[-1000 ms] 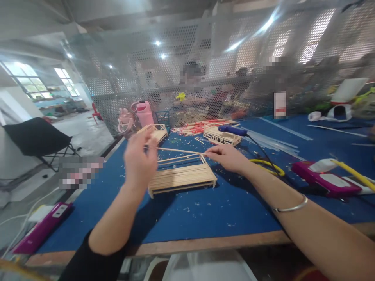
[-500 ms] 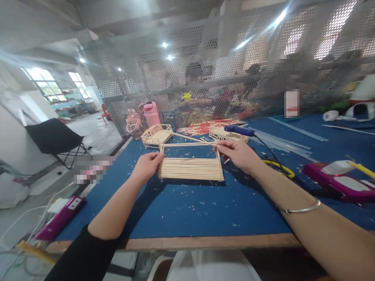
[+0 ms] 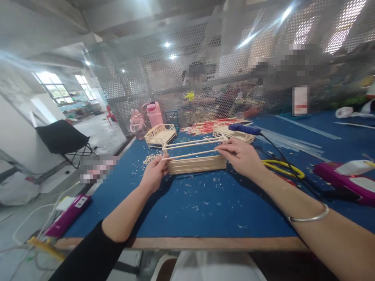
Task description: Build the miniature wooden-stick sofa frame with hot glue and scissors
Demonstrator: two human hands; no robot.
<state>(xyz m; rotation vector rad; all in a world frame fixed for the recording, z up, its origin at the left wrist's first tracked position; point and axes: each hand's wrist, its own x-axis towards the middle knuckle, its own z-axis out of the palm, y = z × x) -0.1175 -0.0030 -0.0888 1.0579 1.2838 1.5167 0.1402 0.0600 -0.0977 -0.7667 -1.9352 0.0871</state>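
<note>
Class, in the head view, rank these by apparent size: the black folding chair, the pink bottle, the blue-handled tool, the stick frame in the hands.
1. Stick frame
2. Black folding chair, close to the frame; farther off, so unsure
3. Blue-handled tool and pink bottle look alike

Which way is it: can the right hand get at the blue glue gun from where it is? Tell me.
Probably yes. The right hand pinches a thin stick over the wooden frame, and the glue gun lies just beyond it on the blue table with nothing between, though the hand is occupied.
</note>
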